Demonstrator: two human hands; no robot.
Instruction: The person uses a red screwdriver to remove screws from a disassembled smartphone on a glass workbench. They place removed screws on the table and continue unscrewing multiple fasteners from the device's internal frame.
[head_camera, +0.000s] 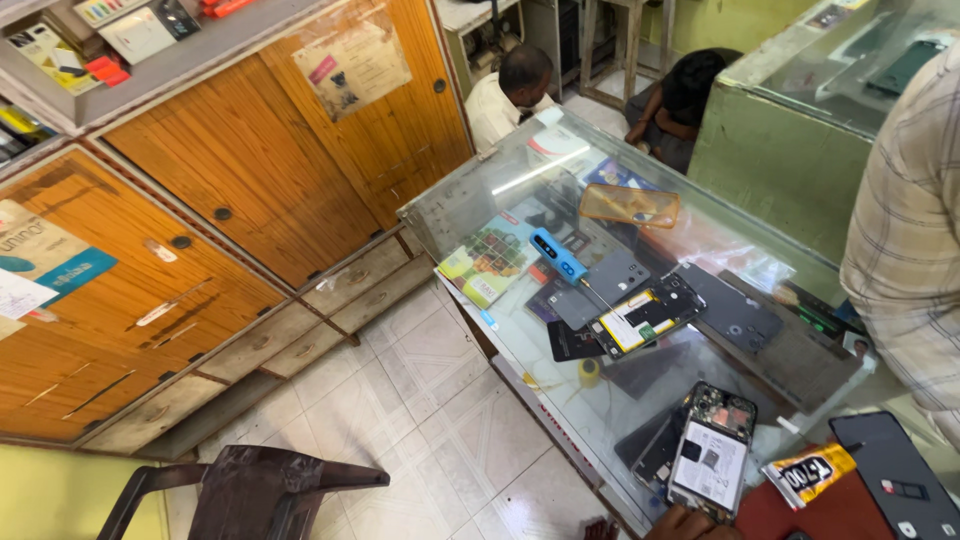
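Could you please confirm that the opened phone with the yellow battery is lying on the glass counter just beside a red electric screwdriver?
Not quite: the head view shows the electric screwdriver is blue, not red. The rest holds: the opened phone with the yellow battery lies on the glass counter just beside it.

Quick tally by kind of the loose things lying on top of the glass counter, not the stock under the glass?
Opened phones, insides showing: 2, one mid-counter, one by the near edge
Blue electric screwdriver: 1
Clear orange phone case: 1
Dark back cover: 1
Yellow glue tube: 1
Small yellow tape roll: 1
Total: 7
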